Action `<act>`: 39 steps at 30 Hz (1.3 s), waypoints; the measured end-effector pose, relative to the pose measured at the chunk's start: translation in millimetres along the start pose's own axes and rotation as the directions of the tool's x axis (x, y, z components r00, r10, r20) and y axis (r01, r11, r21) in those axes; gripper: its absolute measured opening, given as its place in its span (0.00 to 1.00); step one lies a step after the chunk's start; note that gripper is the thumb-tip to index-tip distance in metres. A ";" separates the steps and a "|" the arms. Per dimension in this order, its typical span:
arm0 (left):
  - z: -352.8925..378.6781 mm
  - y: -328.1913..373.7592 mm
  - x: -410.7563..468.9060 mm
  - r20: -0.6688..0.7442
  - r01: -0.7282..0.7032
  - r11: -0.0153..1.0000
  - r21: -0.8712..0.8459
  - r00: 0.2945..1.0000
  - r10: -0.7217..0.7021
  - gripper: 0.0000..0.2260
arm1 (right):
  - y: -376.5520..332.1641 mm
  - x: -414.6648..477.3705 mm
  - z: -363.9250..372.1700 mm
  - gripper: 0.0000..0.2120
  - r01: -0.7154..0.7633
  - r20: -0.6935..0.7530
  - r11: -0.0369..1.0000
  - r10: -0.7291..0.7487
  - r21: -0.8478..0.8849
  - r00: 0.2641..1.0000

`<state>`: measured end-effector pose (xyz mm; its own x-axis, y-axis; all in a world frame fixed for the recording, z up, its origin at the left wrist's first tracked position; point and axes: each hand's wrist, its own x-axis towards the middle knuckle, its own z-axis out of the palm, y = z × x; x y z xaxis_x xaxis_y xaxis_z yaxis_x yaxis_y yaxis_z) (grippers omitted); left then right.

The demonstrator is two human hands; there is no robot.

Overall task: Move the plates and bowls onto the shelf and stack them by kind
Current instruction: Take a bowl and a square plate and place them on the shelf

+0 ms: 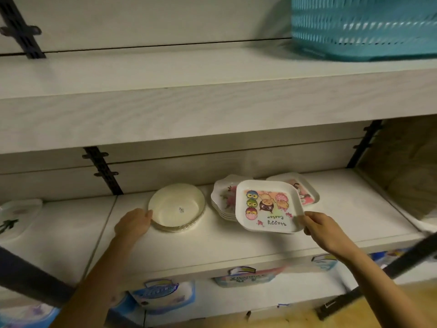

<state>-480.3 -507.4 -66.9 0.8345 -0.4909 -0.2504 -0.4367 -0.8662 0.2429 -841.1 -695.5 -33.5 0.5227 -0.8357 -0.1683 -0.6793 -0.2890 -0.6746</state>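
Right hand (319, 227): thumb on top of the rim and fingers curled beneath, it pinches the near right corner of a square plate (269, 207). The plate is white, with cartoon birds and the words "Happy Easter" printed on its face. It is held slightly tilted over the front half of the shelf (212, 247). Whether its underside touches the shelf cannot be told.

Left hand (133, 223): it holds the left side of a stack of round bowls (176, 207). The thumb tip lies on the top rim, and the fingers are curled round the side, mostly hidden behind the back of the hand. The bowls are cream, nested, and stand upright on the shelf to the left of the square plate, apart from it.

Behind the square plate's left edge stands a stack of scalloped plates (222, 197) with a floral print, partly covered by it. Behind its right corner, near the back of the shelf, a second square plate (306, 192) lies flat.

At the far left edge of the shelf sits a white dish (16, 216) with a dark plant motif. A black bracket (102, 171) runs up the back wall. The upper shelf (189, 102) carries a teal basket (364, 27) at its right end. Below the shelf, blue and white packages (163, 294) stand in a row.
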 end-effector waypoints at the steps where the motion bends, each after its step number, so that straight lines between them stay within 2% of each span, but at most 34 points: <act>1: -0.4 1.1 -1.4 -0.037 -0.027 0.998 0.061 0.999 0.029 0.21 | 3.8 2.2 -1.2 0.17 -0.003 0.002 1.000 0.003 -0.006 1.000; 6: -7.9 23.8 -15.1 -0.161 -0.235 0.949 0.208 0.949 0.270 0.19 | 21.7 20.5 -10.8 0.17 -0.017 0.000 1.000 0.017 -0.013 1.000; 11: -14.7 60.9 -29.3 -0.219 -0.336 0.893 0.300 0.886 0.408 0.17 | 45.7 46.5 -32.2 0.17 -0.008 0.029 0.999 0.009 -0.033 1.000; 15: -8.1 86.1 -38.2 -0.216 -0.443 0.856 0.266 0.838 0.500 0.24 | 65.7 78.1 -57.2 0.19 0.006 0.069 0.997 -0.001 -0.074 0.998; 19: 5.5 111.2 -49.8 -0.256 -0.403 0.889 0.217 0.855 0.450 0.20 | 85.4 114.7 -78.6 0.17 0.016 0.123 0.991 0.001 -0.135 0.992; 21: 12.3 126.9 -58.3 -0.252 -0.403 0.889 0.219 0.857 0.450 0.15 | 95.7 134.0 -83.0 0.19 0.036 0.147 0.982 -0.008 -0.188 0.989; 24: 19.0 148.8 -72.1 -0.268 -0.332 0.903 0.272 0.875 0.403 0.11 | 107.0 158.0 -84.8 0.19 0.073 0.205 0.965 -0.021 -0.253 0.979; 32: 33.4 163.6 -98.3 -0.229 -0.267 0.873 0.408 0.896 0.381 0.10 | 120.7 189.4 -71.5 0.21 0.088 0.331 0.933 0.035 -0.349 0.943; 36: 34.3 160.4 -107.2 -0.247 -0.237 0.884 0.404 0.902 0.355 0.11 | 125.9 191.2 -73.8 0.16 0.078 0.268 0.886 0.053 -0.458 0.962; 39: 36.2 158.3 -113.8 -0.243 -0.224 0.908 0.353 0.916 0.320 0.12 | 120.0 182.6 -78.1 0.19 0.122 0.194 0.834 -0.018 -0.539 0.981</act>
<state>-656.6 -592.1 -33.9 0.7059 -0.7042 0.0761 -0.7024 -0.7098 -0.0538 -867.4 -919.3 -89.0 0.6247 -0.7240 -0.2924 -0.7802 -0.5942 -0.1956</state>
